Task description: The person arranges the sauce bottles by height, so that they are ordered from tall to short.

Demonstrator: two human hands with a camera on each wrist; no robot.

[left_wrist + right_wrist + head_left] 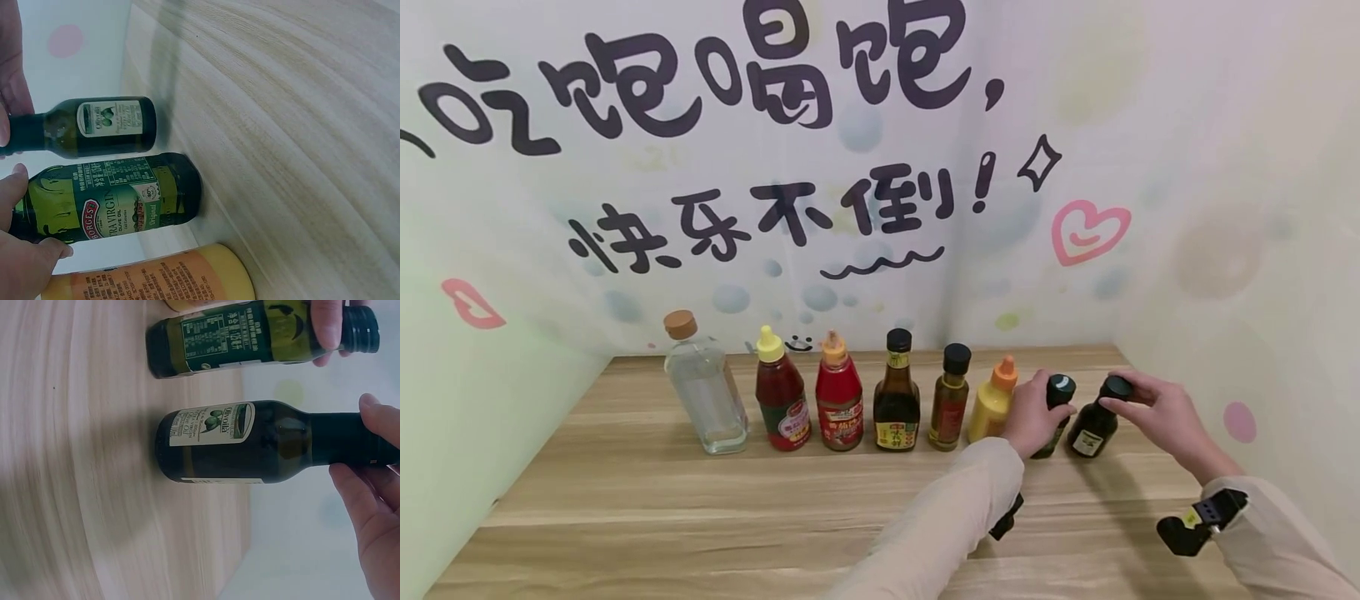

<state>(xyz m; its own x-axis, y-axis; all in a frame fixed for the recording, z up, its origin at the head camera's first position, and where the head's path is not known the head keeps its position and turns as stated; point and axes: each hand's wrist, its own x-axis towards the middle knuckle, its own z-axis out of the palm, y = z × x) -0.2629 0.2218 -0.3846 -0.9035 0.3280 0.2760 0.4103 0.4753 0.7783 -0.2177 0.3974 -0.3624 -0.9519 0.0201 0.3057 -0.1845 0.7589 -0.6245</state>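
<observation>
My left hand (1032, 414) grips the neck of a green olive oil bottle (119, 200), whose label reads Borges in the left wrist view. It stands upright, just right of the yellow squeeze bottle (991, 410). With thumb and fingers, my right hand (1165, 414) pinches the dark-capped neck of a second, darker olive oil bottle (219, 440) with a cream Olivoilà label. In the head view this one is the rightmost bottle and leans slightly, its base close over the wooden table (715, 525). A narrow gap separates the two oil bottles.
Leftward along the row stand a small oil bottle (950, 408), a dark sauce bottle (897, 404), two red squeeze bottles, one with an orange cap (839, 400) and one yellow-capped (781, 400), and a clear glass bottle (707, 392). A printed cloth (880, 308) hangs behind them.
</observation>
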